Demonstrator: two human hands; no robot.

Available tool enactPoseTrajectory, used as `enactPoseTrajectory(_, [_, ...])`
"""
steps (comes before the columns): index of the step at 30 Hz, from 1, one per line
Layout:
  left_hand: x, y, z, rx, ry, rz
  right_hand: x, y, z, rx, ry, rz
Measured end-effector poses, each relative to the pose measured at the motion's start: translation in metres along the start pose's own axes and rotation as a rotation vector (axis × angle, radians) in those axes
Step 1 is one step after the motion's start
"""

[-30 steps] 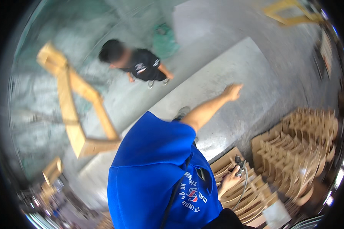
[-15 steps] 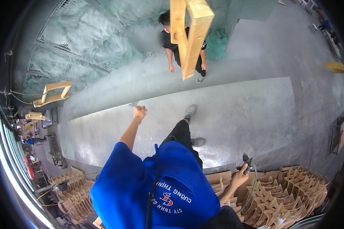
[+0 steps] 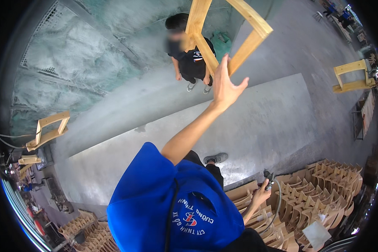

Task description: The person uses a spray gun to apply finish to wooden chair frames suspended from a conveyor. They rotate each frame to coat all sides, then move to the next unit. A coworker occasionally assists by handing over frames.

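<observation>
Reaching up, the left hand (image 3: pixel 226 89) is now at the low corner of a wooden frame (image 3: pixel 246 50); a moment ago it was down left of it, so the frame now looks within reach. Its fingers spread wide; I cannot tell if they touch. Below and right of the frame, the right hand (image 3: pixel 261 195) grips a spray gun (image 3: pixel 269 180). A person (image 3: pixel 189 63) stands just behind the frame, so room looks tight there. Below it is more room, over a grey sheet (image 3: pixel 264 115) edged by piles of curved wood (image 3: pixel 334 182).

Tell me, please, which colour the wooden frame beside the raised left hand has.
The wooden frame is light yellowish brown, best seen in the head view.
</observation>
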State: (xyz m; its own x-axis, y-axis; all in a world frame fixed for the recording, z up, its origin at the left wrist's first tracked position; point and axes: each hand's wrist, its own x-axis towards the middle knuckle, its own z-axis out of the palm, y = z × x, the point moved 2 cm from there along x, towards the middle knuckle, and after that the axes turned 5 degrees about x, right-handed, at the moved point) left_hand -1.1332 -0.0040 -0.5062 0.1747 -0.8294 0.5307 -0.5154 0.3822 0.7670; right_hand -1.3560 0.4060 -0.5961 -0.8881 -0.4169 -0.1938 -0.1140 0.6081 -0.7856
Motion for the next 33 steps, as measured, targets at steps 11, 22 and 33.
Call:
enactPoseTrajectory(11, [-0.024,-0.039,-0.018,-0.085,-0.117,-0.064,-0.128,-0.005,0.072,-0.063,-0.003,-0.006])
enactPoseTrajectory(22, [-0.028,-0.069,-0.134,0.050,0.077,0.052,-0.158,-0.017,0.077,0.031,-0.038,-0.032])
enactPoseTrajectory(33, [0.070,-0.119,-0.175,0.282,0.030,-0.183,-0.207,0.028,0.058,0.109,-0.015,0.071])
